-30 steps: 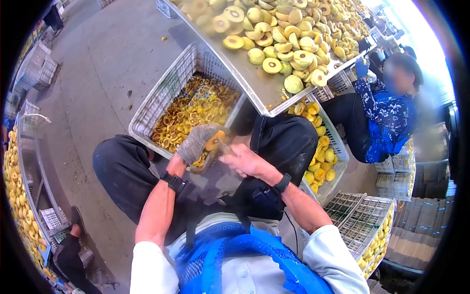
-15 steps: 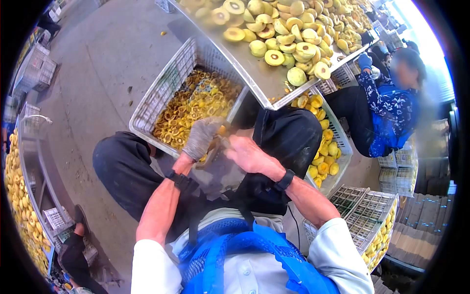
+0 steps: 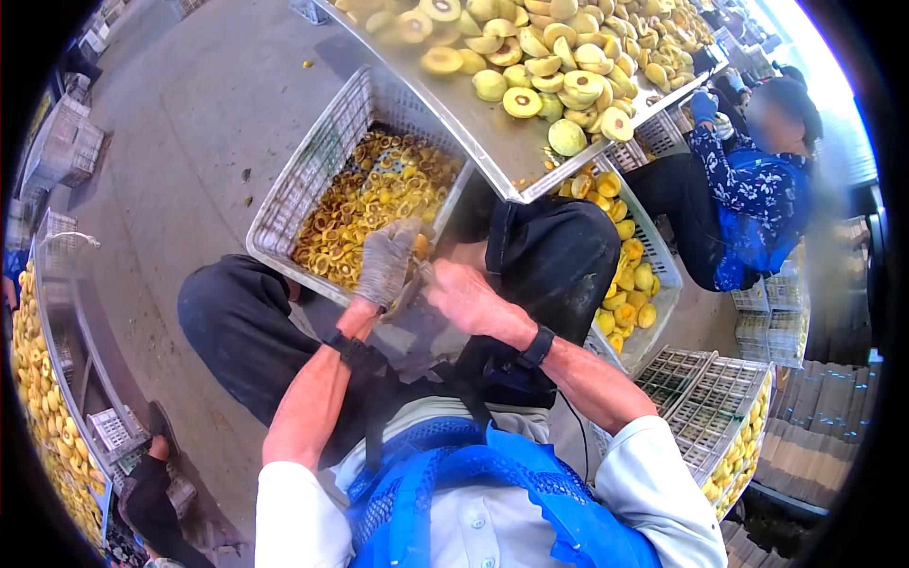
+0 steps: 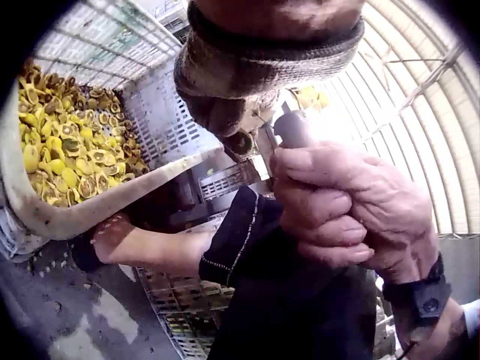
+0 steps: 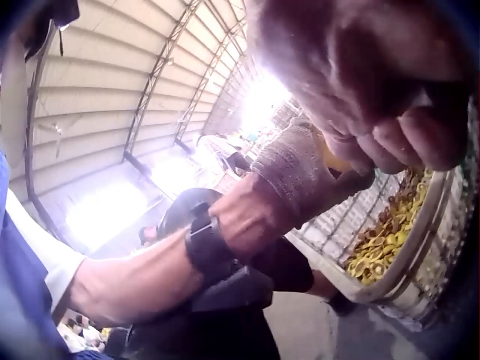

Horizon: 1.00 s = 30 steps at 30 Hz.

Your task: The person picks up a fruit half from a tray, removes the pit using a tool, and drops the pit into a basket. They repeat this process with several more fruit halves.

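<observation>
My gloved left hand grips a yellow-orange peach half, mostly hidden by the fingers. Close on its right, my bare right hand curls round a small tool with a thick grey handle. A thin metal part runs from the handle toward the glove in the left wrist view; its tip is hidden. Both hands are over my lap, at the near edge of a grey plastic crate. In that crate lies a heap of yellow-brown ring-shaped scraps.
A metal table piled with cut peach halves juts in ahead. Right of my knee stands a crate of yellow halves. Stacked crates are by my right elbow. Another person sits at the right.
The peach half's cut face showed toward me a second ago; now the glove covers most of it. Both hands stay close together, and the right has tilted over slightly.
</observation>
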Each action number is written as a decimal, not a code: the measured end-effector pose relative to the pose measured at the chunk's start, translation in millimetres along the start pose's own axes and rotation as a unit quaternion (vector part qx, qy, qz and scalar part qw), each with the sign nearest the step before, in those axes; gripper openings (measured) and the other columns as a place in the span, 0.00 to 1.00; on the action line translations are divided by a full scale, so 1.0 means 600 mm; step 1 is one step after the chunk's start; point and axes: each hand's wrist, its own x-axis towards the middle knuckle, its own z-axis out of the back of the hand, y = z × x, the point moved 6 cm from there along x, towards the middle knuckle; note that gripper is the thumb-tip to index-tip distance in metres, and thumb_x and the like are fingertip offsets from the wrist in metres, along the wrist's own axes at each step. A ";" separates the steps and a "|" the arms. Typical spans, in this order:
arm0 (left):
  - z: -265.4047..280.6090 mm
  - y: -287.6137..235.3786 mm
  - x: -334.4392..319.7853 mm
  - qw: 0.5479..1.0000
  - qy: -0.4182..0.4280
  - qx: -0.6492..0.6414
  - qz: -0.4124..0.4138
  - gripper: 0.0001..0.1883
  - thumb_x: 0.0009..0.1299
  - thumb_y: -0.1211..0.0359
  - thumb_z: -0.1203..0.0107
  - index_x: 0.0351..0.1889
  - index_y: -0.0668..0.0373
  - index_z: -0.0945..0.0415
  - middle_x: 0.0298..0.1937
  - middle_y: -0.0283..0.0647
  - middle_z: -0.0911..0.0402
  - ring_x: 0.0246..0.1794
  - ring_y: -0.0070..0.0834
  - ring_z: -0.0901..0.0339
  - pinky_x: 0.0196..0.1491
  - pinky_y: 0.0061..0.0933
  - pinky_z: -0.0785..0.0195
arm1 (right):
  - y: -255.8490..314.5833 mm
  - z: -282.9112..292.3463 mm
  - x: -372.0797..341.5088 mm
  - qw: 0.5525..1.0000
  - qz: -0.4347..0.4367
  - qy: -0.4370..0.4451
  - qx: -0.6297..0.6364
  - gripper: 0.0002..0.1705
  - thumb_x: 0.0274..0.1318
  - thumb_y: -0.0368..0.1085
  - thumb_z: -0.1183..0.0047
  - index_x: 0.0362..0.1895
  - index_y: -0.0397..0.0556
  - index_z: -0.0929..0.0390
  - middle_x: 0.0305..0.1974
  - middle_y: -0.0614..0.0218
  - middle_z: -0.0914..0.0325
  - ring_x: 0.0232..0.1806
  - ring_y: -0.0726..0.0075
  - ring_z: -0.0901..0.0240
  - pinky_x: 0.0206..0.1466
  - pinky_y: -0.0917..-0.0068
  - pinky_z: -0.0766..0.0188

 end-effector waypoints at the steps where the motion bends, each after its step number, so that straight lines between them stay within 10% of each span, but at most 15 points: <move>1: -0.002 0.002 -0.001 1.000 0.000 0.000 0.000 0.12 0.76 0.65 0.48 0.43 0.63 0.18 0.33 0.32 0.19 0.29 0.15 0.28 0.32 0.20 0.33 | -0.001 -0.002 0.001 1.000 0.000 0.008 -0.005 0.15 0.56 0.38 0.44 0.36 0.34 0.27 0.31 0.41 0.23 0.37 0.37 0.23 0.42 0.51 0.28; 5: -0.003 -0.013 -0.006 0.996 -0.016 0.041 -0.077 0.15 0.78 0.62 0.49 0.43 0.65 0.18 0.33 0.33 0.18 0.31 0.17 0.26 0.35 0.22 0.30 | -0.009 -0.011 0.008 0.975 -0.101 0.133 0.149 0.17 0.57 0.38 0.45 0.39 0.32 0.28 0.35 0.36 0.22 0.43 0.30 0.24 0.47 0.47 0.29; 7: 0.000 -0.010 -0.001 0.995 -0.015 0.057 -0.078 0.18 0.79 0.60 0.51 0.42 0.66 0.17 0.34 0.35 0.18 0.32 0.18 0.25 0.38 0.24 0.28 | 0.001 -0.004 0.009 0.995 0.014 0.037 0.090 0.16 0.57 0.37 0.45 0.37 0.32 0.29 0.32 0.35 0.23 0.41 0.30 0.23 0.45 0.45 0.28; 15: 0.007 0.056 0.018 0.974 -0.015 -0.181 0.137 0.19 0.78 0.55 0.48 0.44 0.63 0.18 0.35 0.36 0.16 0.30 0.24 0.20 0.32 0.25 0.25 | 0.020 0.006 -0.009 0.998 0.003 0.017 -0.060 0.14 0.59 0.36 0.45 0.37 0.35 0.31 0.26 0.38 0.23 0.36 0.30 0.23 0.41 0.44 0.28; 30: 0.018 0.084 0.024 0.966 -0.023 -0.159 0.203 0.17 0.77 0.54 0.44 0.48 0.58 0.21 0.39 0.35 0.16 0.32 0.26 0.19 0.33 0.28 0.22 | 0.031 0.023 -0.020 0.974 0.077 0.052 -0.208 0.15 0.46 0.24 0.44 0.38 0.37 0.35 0.26 0.44 0.23 0.34 0.34 0.22 0.36 0.47 0.27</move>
